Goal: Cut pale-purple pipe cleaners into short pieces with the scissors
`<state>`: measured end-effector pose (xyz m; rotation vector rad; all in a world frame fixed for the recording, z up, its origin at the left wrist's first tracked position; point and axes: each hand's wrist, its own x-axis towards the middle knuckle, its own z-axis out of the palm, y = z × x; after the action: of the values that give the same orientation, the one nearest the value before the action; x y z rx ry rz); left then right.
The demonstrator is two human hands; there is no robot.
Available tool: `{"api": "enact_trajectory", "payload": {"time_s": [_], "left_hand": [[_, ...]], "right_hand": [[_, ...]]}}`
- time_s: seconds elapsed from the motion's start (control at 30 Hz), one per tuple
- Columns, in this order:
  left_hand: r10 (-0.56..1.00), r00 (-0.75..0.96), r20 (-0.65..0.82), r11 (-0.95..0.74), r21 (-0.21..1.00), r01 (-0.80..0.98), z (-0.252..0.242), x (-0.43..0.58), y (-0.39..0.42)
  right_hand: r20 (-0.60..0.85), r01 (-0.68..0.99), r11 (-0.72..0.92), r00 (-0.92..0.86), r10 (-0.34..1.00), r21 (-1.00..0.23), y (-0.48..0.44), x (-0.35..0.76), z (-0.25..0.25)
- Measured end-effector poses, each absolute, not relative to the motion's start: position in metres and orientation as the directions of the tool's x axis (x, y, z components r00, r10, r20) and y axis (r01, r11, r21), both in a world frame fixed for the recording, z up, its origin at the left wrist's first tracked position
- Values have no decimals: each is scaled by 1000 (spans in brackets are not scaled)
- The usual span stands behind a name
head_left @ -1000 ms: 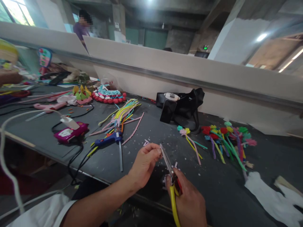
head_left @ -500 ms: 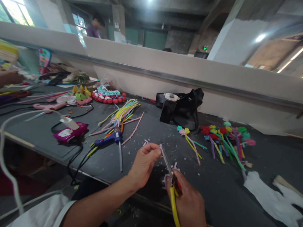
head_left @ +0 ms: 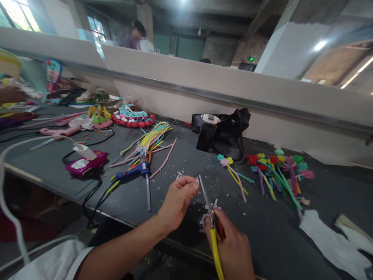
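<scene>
My left hand (head_left: pixel 177 202) is pinched shut on a small pale piece that I cannot make out, held at the tips of the scissor blades. My right hand (head_left: pixel 233 251) grips yellow-and-red-handled scissors (head_left: pixel 212 223), blades pointing up toward the left fingers. Small white cut pieces (head_left: pixel 208 217) lie on the dark table (head_left: pixel 180 155) just under the hands.
A blue glue gun (head_left: pixel 134 171) and a fan of coloured pipe cleaners (head_left: pixel 148 142) lie to the left. A pink power strip (head_left: pixel 86 163) with cables sits further left. Finished pipe-cleaner flowers (head_left: pixel 276 171), a black bag (head_left: pixel 230 130) and white gloves (head_left: pixel 332 241) are to the right. A person stands beyond the partition.
My hands and the scissors have stayed almost in place. The person behind the partition has walked to the right.
</scene>
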<state>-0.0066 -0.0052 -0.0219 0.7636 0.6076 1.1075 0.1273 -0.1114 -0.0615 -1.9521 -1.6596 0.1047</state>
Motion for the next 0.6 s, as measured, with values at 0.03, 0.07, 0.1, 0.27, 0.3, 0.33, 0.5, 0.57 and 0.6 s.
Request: {"api": "enact_trajectory", "payload": {"time_s": [0.03,0.07,0.1,0.27,0.3,0.33,0.5,0.57,0.6], "left_hand": [[937,343,-61,255,790,-557,-21,-6,-5],[935,349,-64,262,786,-560,-21,-6,-6],[933,354,-66,268,783,-561,-20,-6,-6],[922,385,-46,254,821,-511,-19,-6,-4],[924,381,-43,232,854,-466,-20,-7,-2],[927,372,-39,200,892,-404,-21,-7,0],[947,307,96,-113,993,39,-32,-13,19],[927,305,220,-289,935,207,-35,-17,27],[914,312,261,-348,897,271,-36,-19,30]], "right_hand": [[288,868,-75,243,926,-490,-111,127,-59],[276,855,-85,257,926,-512,-111,126,-57],[267,845,-94,269,925,-527,-112,126,-55],[252,853,-138,298,921,-503,-112,127,-47],[252,858,-153,307,918,-491,-111,128,-45],[250,861,-169,319,914,-480,-111,130,-44],[268,865,-214,361,893,-454,-110,146,-42],[282,863,-223,376,883,-452,-109,152,-43],[284,862,-226,380,880,-454,-109,155,-43]]}}
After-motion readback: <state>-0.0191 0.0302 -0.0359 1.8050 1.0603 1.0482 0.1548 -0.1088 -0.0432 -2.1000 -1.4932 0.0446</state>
